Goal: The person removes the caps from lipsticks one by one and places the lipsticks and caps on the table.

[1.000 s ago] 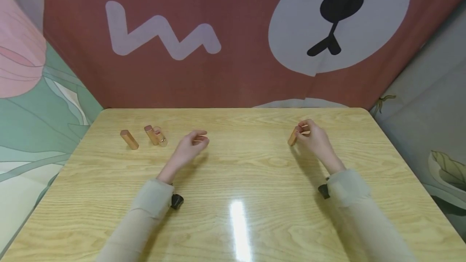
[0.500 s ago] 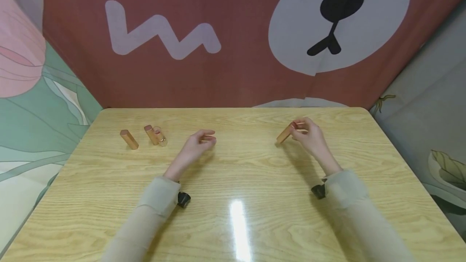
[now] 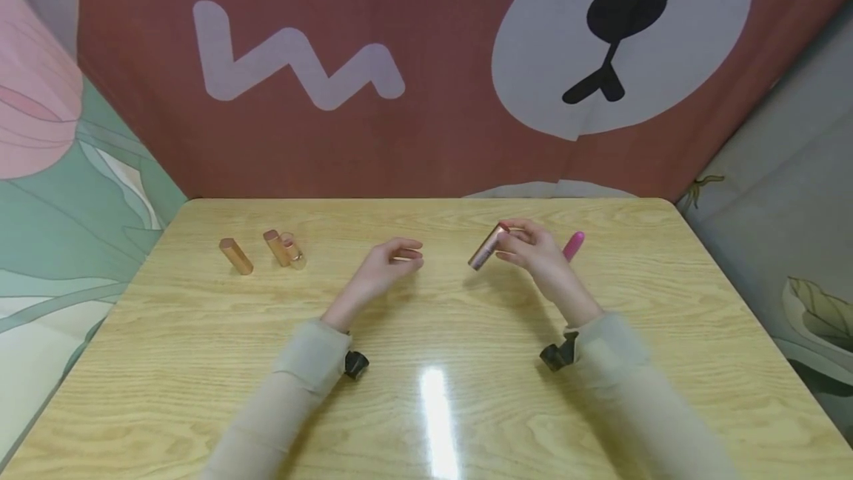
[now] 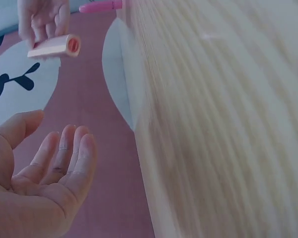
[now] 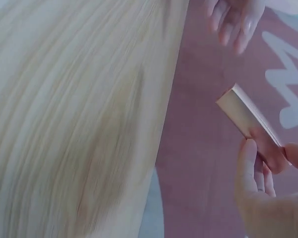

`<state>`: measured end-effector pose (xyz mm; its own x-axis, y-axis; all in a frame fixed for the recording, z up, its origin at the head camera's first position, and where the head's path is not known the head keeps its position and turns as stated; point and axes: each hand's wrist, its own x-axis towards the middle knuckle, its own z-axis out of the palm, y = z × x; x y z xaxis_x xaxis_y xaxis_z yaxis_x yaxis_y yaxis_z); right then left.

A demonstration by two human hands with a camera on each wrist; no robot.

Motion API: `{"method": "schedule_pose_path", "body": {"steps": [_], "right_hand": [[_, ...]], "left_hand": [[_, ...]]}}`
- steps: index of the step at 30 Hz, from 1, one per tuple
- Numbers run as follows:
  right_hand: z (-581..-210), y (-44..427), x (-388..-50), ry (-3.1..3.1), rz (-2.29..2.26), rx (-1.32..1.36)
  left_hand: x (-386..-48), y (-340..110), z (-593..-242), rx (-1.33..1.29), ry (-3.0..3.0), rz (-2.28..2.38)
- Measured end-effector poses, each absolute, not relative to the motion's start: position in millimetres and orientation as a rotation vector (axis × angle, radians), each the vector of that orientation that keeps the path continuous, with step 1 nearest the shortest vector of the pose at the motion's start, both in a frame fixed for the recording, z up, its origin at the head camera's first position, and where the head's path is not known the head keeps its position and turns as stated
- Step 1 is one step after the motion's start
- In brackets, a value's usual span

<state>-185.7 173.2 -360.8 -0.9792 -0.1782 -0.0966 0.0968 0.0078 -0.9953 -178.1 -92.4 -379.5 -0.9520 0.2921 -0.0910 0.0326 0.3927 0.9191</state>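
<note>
My right hand [image 3: 536, 254] pinches a rose-gold lipstick tube [image 3: 489, 247] by its upper end, between thumb and fingertips. It is tilted above the table, its lower end pointing left. In the left wrist view the end of the lipstick tube [image 4: 54, 46] looks hollow, with red inside. To its left my left hand [image 3: 388, 267] hovers with loosely bent fingers and holds nothing. In the left wrist view the palm of the left hand [image 4: 49, 183] shows, thumb apart from the fingers. A bright pink round-tipped stick [image 3: 574, 244] stands behind my right hand, its lower part hidden.
On the wooden table [image 3: 426, 317], at the far left, one rose-gold tube [image 3: 236, 255] stands alone. Another rose-gold tube [image 3: 275, 247] stands close beside a small clear-and-gold container [image 3: 294, 251]. A red cloth [image 3: 440, 132] hangs behind the table's back edge.
My right hand has carried the lipstick tube left and tilted it further, and the pink stick has come into sight behind that hand. My left hand has moved right, towards the tube.
</note>
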Motion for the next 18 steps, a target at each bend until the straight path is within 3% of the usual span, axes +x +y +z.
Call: {"method": "schedule_pose_path", "body": {"steps": [18], "right_hand": [[-367.2,126.5,-178.5,1.957,-2.072,-0.121]], "left_hand": [[-175.7,-66.9,-380.2,0.295,2.242,1.671]]}}
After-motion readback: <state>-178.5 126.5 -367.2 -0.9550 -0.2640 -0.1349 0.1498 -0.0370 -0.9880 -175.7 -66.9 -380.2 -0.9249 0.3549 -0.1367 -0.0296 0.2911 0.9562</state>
